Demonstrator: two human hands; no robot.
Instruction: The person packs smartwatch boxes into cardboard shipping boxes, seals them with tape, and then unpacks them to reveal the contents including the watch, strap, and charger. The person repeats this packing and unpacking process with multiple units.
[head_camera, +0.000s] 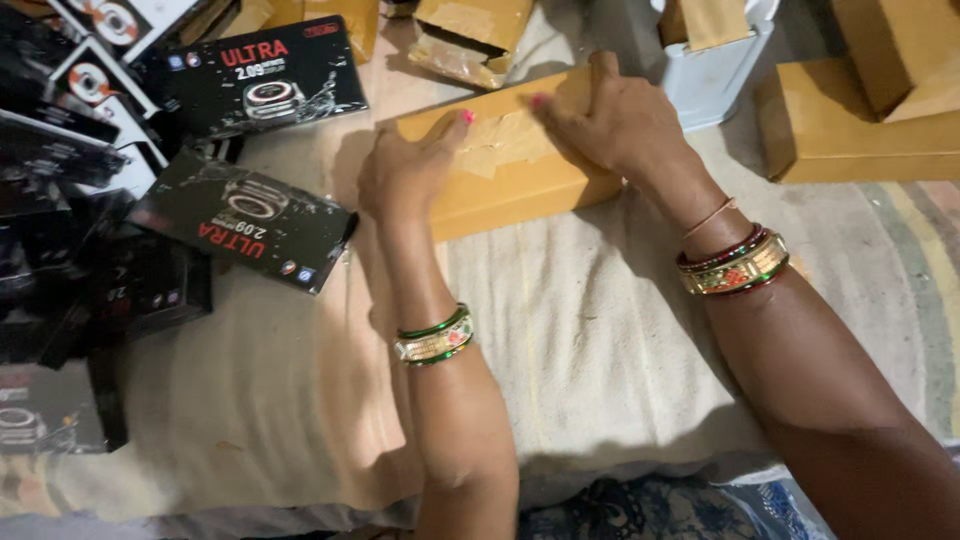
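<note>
Item: brown cardboard box (520, 180), taped top, on pale cloth (600, 340).
We press left hand (400, 175) and right hand (610, 125) flat on it, fingers spread, gripping nothing; black product boxes (245, 220) lie left.

Flat tan cardboard box (520, 170), taped top, lying on cloth

- One taped cardboard box (520, 165) lies under two hands, the left hand (405, 170) and the right hand (610, 120).
- At least three more brown cardboard boxes (860, 125) lie right of it.
- Two black product boxes (245, 220) lie plainly left of it, beside a pile too jumbled to count.
</note>
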